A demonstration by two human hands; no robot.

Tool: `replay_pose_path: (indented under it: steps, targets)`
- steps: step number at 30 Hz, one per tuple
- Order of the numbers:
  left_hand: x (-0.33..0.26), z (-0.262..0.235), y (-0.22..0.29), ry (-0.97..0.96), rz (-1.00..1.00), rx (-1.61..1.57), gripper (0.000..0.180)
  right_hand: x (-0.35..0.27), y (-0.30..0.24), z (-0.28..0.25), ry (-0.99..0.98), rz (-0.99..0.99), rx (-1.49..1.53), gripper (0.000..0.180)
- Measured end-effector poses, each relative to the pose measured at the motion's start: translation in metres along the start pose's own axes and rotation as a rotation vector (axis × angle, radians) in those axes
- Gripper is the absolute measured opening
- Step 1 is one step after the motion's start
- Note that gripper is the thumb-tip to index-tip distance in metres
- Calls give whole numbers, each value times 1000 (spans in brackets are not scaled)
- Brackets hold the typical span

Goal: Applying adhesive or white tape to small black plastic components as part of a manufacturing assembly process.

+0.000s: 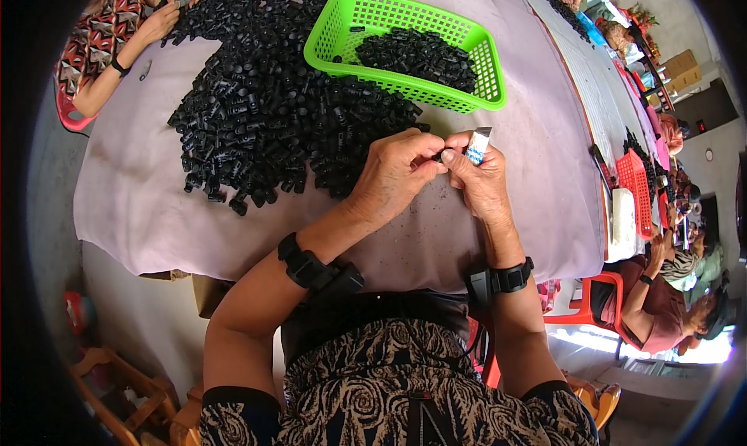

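Observation:
Over the near part of the cloth my two hands meet. My left hand (395, 166) pinches a small black plastic part (439, 156) between thumb and fingertips. Closed too, my right hand (484, 183) holds a short flat blade (478, 145) with a white and blue wrapped handle, its dark grey end pointing up and away. The right thumb presses close to the black part, most of which the fingers hide. Beyond my left hand spreads a large heap of similar black parts (264, 111). A green plastic basket (499, 97) holds more of them, just beyond my right hand.
A pale mauve cloth (132, 197) covers the table, with dark crumbs near my hands. At far left another person's hands (167, 16) work beside the heap. On the right stand a second table (580, 84), a red basket (634, 193) and seated people.

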State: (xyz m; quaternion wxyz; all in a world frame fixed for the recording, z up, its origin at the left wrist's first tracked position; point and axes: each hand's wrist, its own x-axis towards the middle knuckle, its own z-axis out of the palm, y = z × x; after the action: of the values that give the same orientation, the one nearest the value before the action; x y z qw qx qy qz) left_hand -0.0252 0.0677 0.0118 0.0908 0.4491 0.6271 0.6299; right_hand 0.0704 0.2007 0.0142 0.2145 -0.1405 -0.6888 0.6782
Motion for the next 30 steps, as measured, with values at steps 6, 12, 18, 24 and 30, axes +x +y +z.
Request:
replay_pose_path:
  steps: [6, 12, 18, 24, 30]
  targets:
    - [-1, 5, -5, 30, -23, -99, 23, 1, 0, -2, 5, 59, 123, 12]
    - [-1, 5, -7, -69, -292, -417, 22, 1, 0, -4, -30, 45, 199, 16]
    - [-1, 7, -11, -33, -285, -480, 21, 0, -3, -2, -45, -11, 100, 18]
    - [-1, 5, -11, -40, -288, -462, 21, -1, -2, -3, -43, 13, 133, 18]
    - [-2, 4, -4, -31, -289, -360, 22, -2, -3, -4, -47, 28, 159, 17]
